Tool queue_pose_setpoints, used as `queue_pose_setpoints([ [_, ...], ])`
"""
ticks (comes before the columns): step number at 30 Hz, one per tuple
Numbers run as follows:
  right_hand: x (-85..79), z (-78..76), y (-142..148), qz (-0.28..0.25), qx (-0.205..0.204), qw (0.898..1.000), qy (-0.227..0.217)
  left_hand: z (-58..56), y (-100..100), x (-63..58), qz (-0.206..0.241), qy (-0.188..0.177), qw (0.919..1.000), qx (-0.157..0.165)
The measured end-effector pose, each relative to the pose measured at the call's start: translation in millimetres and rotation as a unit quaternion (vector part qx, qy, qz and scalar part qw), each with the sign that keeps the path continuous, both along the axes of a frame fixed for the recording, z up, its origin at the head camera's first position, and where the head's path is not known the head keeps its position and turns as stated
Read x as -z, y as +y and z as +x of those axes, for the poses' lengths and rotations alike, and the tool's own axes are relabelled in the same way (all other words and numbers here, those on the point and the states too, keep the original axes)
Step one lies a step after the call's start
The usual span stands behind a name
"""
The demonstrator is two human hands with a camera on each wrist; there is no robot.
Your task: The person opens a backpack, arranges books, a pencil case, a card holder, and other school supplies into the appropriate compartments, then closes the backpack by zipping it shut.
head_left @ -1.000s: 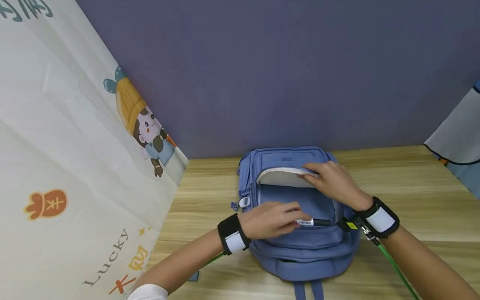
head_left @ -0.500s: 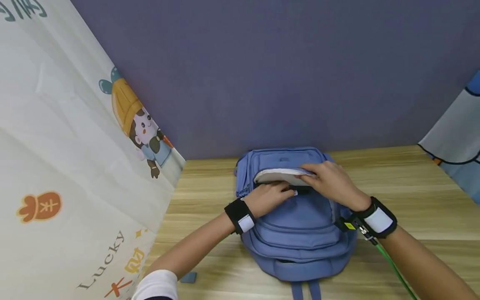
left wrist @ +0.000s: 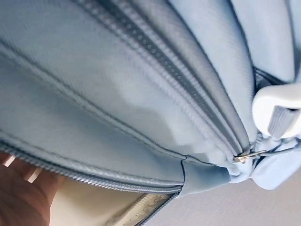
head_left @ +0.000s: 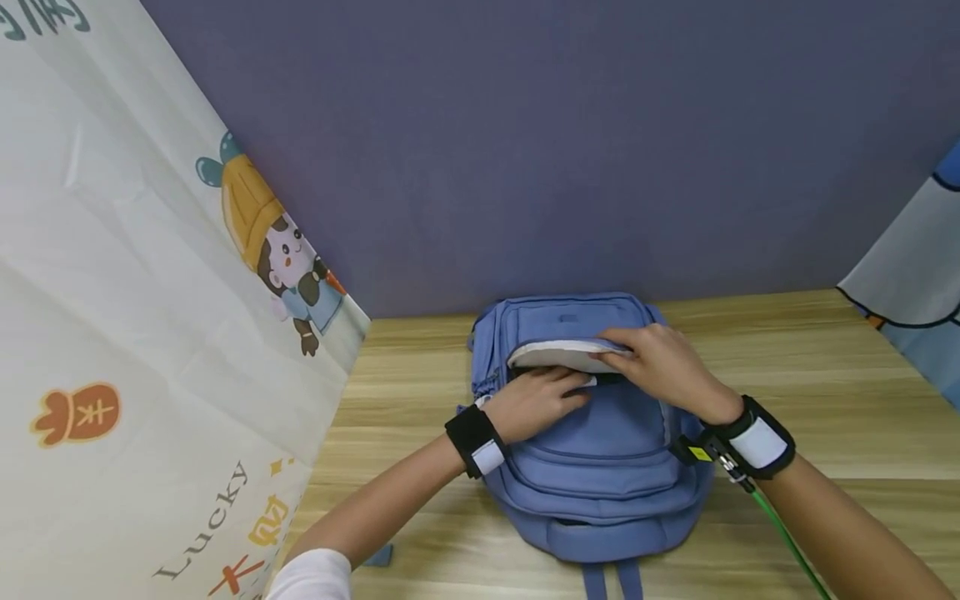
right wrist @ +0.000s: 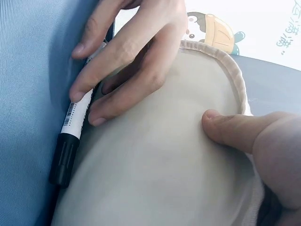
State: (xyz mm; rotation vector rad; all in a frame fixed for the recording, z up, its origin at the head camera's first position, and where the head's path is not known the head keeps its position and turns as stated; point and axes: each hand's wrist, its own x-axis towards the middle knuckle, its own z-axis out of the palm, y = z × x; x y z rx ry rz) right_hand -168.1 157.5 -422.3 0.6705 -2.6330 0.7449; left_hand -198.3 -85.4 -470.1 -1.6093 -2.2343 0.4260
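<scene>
A blue backpack (head_left: 600,433) lies on the wooden table, its front pocket unzipped. My right hand (head_left: 667,367) pinches the lifted pocket flap (head_left: 558,354) by its edge; the thumb (right wrist: 225,127) presses on the pale lining. At the pocket's mouth, my left hand (head_left: 536,402) reaches under the flap. Its fingers (right wrist: 124,52) are spread and fairly straight over a white marker with a black cap (right wrist: 70,127), touching or just above it. The marker lies along the opening, between blue fabric and lining. In the left wrist view, the zipper edge partly hides the fingers (left wrist: 28,188).
A white buckle-like tag (left wrist: 277,108) hangs at the bag's side by a zipper pull. A small blue flat piece (head_left: 378,556) lies on the table (head_left: 420,358) near the left forearm. Straps trail toward the front edge. A grey-purple panel (head_left: 525,150) stands behind.
The left hand has carried the marker away from me, up to the pocket opening under the flap. Its fingers have since spread off the marker. The right hand keeps holding the flap.
</scene>
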Motion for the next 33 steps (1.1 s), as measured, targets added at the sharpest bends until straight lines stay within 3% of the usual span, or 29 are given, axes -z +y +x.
queue_pose_setpoints([
  [5, 2.1, 0.4, 0.1, 0.004, -0.001, 1.0, -0.008, 8.0, -8.2, -15.4, 0.038, -0.056, 0.9972, 0.03],
  [8, 2.5, 0.2, -1.2, 0.004, -0.003, 1.0, -0.012, 16.7, -23.3, -32.5, 0.099, -0.092, 0.9898, 0.046],
  [12, 1.4, -0.5, -2.3, 0.001, -0.003, 1.0, -0.012, 25.6, -58.3, -51.8, 0.205, -0.095, 0.9723, 0.06],
  [16, 1.3, -0.5, -2.5, -0.006, -0.008, 1.0, -0.009, 34.9, -107.0, -56.0, 0.286, -0.099, 0.9525, 0.029],
  [20, 3.9, 1.3, -0.5, -0.013, -0.009, 1.0, -0.01, 53.7, -158.1, -40.8, 0.317, -0.128, 0.9387, -0.046],
  [25, 6.6, 2.8, 1.3, -0.019, -0.013, 1.0, -0.018, 89.8, -209.3, -5.3, 0.317, -0.148, 0.9271, -0.135],
  [29, 7.7, 2.2, 1.3, -0.023, -0.019, 0.999, -0.019, 124.7, -230.5, 24.5, 0.301, -0.171, 0.921, -0.179],
  [33, 8.0, 0.1, 0.9, -0.024, -0.022, 0.999, -0.011, 152.2, -238.5, 43.5, 0.264, -0.206, 0.9123, -0.236],
])
